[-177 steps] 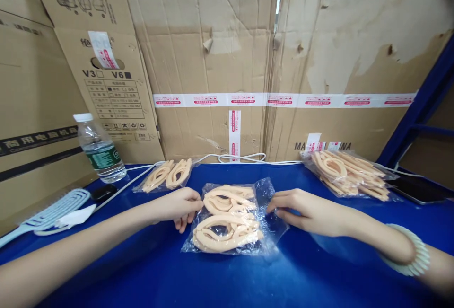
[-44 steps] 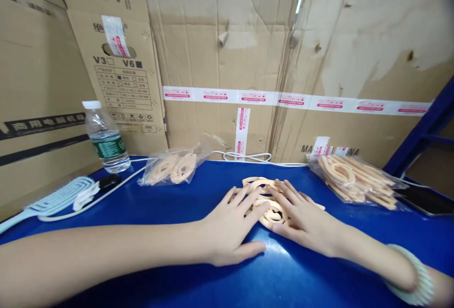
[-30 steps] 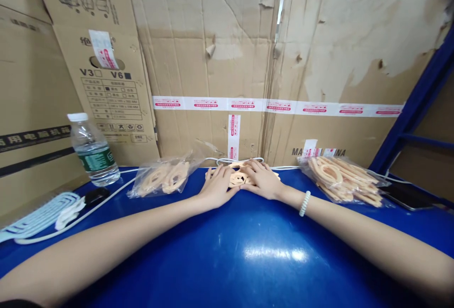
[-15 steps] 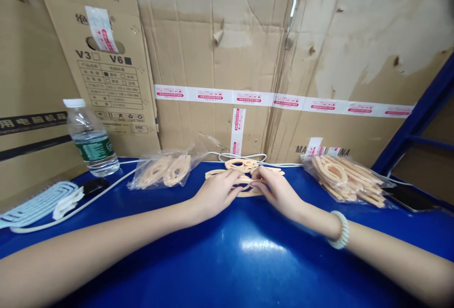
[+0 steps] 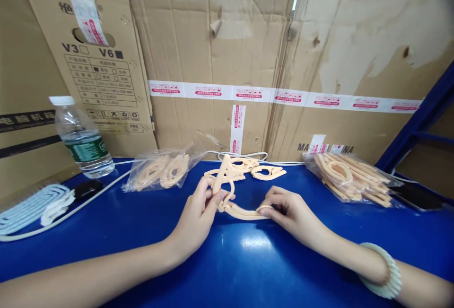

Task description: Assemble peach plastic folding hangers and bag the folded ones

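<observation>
Head view: you have the peach hanger between your two hands, over the middle of the blue counter; you cannot tell whether it touches. One arm of it stands up at the left, tilted slightly right; the other runs nearly level, its long axis left to right. Your left hand is clamped near the corner where the arms meet, and your right hand pinches the right end of the level arm, so each grip has one end and neither hand is nearer.

Just beyond lie more peach pieces, partly behind the upright arm. Far left are a clear bag, a bottle and a pale-blue brush; far right, a fuller bag beside a phone. Cardboard walls off the far edge, with a white cable along its foot.
</observation>
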The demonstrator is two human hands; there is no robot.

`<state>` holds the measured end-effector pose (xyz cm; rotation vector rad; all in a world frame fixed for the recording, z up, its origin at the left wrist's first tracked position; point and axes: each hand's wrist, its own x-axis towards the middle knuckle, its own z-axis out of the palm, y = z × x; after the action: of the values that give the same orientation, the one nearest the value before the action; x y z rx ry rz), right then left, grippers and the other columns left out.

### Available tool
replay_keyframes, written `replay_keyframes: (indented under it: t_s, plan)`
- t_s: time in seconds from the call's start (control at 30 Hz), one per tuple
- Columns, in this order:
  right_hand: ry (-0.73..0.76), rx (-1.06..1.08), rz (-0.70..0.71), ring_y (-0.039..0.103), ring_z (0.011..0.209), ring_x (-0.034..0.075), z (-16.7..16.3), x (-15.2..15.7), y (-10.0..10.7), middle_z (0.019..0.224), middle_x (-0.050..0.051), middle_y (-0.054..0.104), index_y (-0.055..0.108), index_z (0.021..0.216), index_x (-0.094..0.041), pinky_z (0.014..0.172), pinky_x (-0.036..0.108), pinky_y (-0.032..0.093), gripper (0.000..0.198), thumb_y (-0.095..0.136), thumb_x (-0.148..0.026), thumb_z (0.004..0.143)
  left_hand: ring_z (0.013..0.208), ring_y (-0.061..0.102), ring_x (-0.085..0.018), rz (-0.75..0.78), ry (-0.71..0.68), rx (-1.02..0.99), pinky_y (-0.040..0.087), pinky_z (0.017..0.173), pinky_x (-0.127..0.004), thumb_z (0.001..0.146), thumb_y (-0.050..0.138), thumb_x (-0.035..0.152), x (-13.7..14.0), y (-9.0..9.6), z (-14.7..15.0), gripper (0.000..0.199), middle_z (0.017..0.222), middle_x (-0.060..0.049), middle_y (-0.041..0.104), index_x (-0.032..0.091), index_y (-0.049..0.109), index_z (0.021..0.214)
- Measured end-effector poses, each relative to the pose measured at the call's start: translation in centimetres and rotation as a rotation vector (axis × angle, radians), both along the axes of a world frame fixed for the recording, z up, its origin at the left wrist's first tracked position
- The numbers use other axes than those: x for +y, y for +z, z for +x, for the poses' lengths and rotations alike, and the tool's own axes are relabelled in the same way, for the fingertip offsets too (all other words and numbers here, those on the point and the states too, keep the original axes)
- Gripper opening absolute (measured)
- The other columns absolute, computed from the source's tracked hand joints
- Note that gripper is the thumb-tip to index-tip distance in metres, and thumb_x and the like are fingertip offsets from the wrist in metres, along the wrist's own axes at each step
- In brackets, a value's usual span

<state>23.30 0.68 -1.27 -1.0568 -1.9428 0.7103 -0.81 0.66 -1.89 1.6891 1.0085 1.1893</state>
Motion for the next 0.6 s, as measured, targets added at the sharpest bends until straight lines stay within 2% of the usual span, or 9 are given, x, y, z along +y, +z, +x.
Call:
replay_keyframes:
  t_s: [0.13, 0.23, 0.33, 0.43, 0.5, 0.6]
  plan:
    - [-0.162, 0.285, -0.057, 0.048, 0.052, 0.012, 0.6, 0.6, -0.6, 0.062, -0.003, 0.051, 0.059, 0.076, -0.020, 0.048, 0.024, 0.043, 0.036, 0.060, -0.052, 0.091, 0.086, 0.072, -0.023, -0.082, -0.012, -0.040, 0.055, 0.080, -0.039, 0.097, 0.048, 0.040, 0.4, 0.3, -0.5, 0.019, 0.094, -0.006, 0.071, 0.022, 0.044, 0.095]
    - [-0.131, 0.429, -0.162, 0.059, 0.053, 0.013, 0.3, 0.5, -0.9, 0.065, -0.003, 0.056, 0.052, 0.080, -0.021, 0.048, 0.025, 0.052, 0.039, 0.069, -0.056, 0.082, 0.093, 0.069, -0.025, -0.119, -0.120, -0.014, 0.052, 0.082, -0.037, 0.091, 0.055, 0.043, 0.2, 1.3, -0.6, 0.023, 0.101, -0.007, 0.070, 0.020, 0.052, 0.091]
    - [-0.069, 0.496, -0.234, 0.071, 0.066, 0.019, -0.5, 0.0, -0.8, 0.075, 0.000, 0.065, 0.049, 0.081, -0.022, 0.057, 0.030, 0.061, 0.045, 0.082, -0.050, 0.070, 0.112, 0.061, -0.029, -0.178, -0.297, 0.027, 0.044, 0.095, -0.037, 0.086, 0.062, 0.047, -0.1, 2.0, -0.6, 0.029, 0.110, -0.007, 0.069, 0.019, 0.057, 0.081]
    - [-0.029, 0.515, -0.240, 0.072, 0.063, 0.019, -0.8, -0.7, -0.6, 0.074, 0.000, 0.069, 0.054, 0.086, -0.022, 0.060, 0.030, 0.063, 0.039, 0.083, -0.043, 0.072, 0.102, 0.066, -0.030, -0.320, -0.448, 0.042, 0.045, 0.091, -0.039, 0.087, 0.056, 0.055, -0.1, 2.2, -0.5, 0.036, 0.098, -0.007, 0.072, 0.020, 0.054, 0.079]
    - [-0.006, 0.503, -0.227, 0.072, 0.061, 0.019, -0.8, -0.9, -0.6, 0.070, 0.001, 0.070, 0.059, 0.086, -0.021, 0.061, 0.030, 0.063, 0.032, 0.082, -0.040, 0.075, 0.092, 0.068, -0.029, -0.391, -0.484, 0.052, 0.046, 0.085, -0.039, 0.090, 0.047, 0.058, 0.1, 2.3, -0.3, 0.040, 0.089, -0.008, 0.073, 0.019, 0.055, 0.081]
    - [0.009, 0.491, -0.171, 0.070, 0.061, 0.017, -0.6, -1.1, -0.6, 0.071, 0.001, 0.070, 0.063, 0.080, -0.020, 0.060, 0.028, 0.061, 0.023, 0.081, -0.036, 0.077, 0.090, 0.067, -0.026, -0.449, -0.509, 0.057, 0.046, 0.085, -0.038, 0.092, 0.039, 0.058, 0.2, 2.6, -0.1, 0.044, 0.097, -0.010, 0.073, 0.019, 0.055, 0.080]
